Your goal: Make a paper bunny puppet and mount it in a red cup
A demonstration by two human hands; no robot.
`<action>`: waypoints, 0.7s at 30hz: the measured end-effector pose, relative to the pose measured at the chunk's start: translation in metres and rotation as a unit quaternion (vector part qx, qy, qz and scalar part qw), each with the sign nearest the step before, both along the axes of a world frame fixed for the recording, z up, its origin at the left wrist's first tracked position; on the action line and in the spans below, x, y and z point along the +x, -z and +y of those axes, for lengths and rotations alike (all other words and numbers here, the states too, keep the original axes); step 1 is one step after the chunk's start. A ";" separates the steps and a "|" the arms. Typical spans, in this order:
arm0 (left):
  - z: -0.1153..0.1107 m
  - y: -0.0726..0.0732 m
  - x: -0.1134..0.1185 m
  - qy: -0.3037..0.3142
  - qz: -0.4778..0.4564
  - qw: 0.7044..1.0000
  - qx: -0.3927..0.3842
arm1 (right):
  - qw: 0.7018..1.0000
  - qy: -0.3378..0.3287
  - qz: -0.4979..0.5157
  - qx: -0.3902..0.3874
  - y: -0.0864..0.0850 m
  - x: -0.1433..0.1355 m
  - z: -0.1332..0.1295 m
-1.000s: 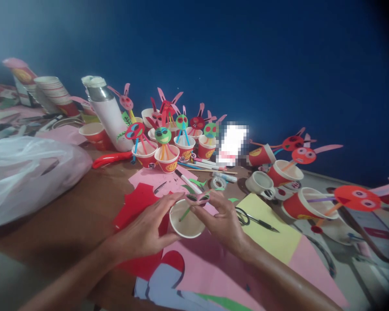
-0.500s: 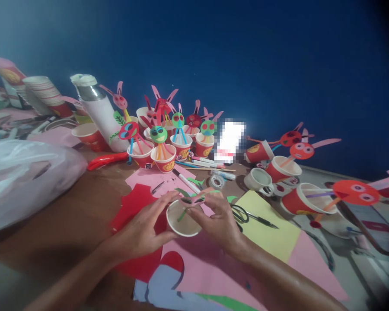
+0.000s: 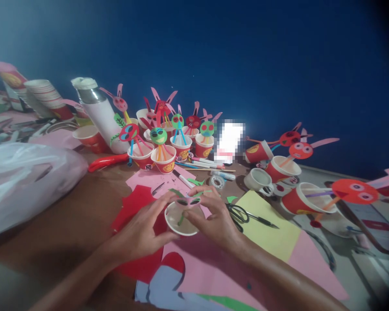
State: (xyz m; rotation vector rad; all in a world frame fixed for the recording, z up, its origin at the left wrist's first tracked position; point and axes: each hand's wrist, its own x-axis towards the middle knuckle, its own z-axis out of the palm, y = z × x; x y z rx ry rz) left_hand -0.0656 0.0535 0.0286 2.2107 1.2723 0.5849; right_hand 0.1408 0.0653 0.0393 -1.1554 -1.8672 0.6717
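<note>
1. See a blue wall (image 3: 246, 56) beyond the far edge of the table (image 3: 68, 211), same as half a second earlier.
2. Find a white plastic bag (image 3: 35, 185) bulging at the table's left edge, and red cups (image 3: 163, 165) with paper faces standing toward the far edge and off toward the right edge, all in their former places.
3. Note a pink sheet (image 3: 220, 268) spread toward the near edge, with a yellow sheet (image 3: 266, 242) against it on the right.
4. Compare the right hand (image 3: 214, 218) with half a second ago: shifted slightly left, uncovering more of the black scissors (image 3: 239, 212). Reaches in from the near right, wrist bent inward, thumb and fingers in a narrow pinch.
5. Compare the left hand (image 3: 142, 226): barely changed. Comes from the near left, thumb along the near rim and fingers along the far rim, curved in a fairly wide grip holding a paper cup (image 3: 173, 219).
6. Place the cup toward the near edge, mouth facing up, between both hands; cannot tell about contact with the sheet underneath.
7. See a pink paper face (image 3: 188, 201), pinched by the right hand at the far rim, now a little further left.
8. Make out a green strip (image 3: 180, 219) inside the cup, showing less length than a second ago, its end looking bent.
</note>
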 end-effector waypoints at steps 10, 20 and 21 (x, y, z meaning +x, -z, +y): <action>0.004 -0.012 -0.001 -0.028 -0.068 0.996 -0.049 | 0.994 -0.030 0.089 -0.053 -0.009 0.009 0.005; 0.024 -0.041 0.003 -0.018 -0.139 0.987 -0.080 | 0.981 -0.059 0.119 -0.144 -0.012 0.026 0.011; 0.026 -0.044 0.004 -0.015 -0.141 0.987 -0.075 | 0.980 -0.065 0.110 -0.150 -0.014 0.026 0.012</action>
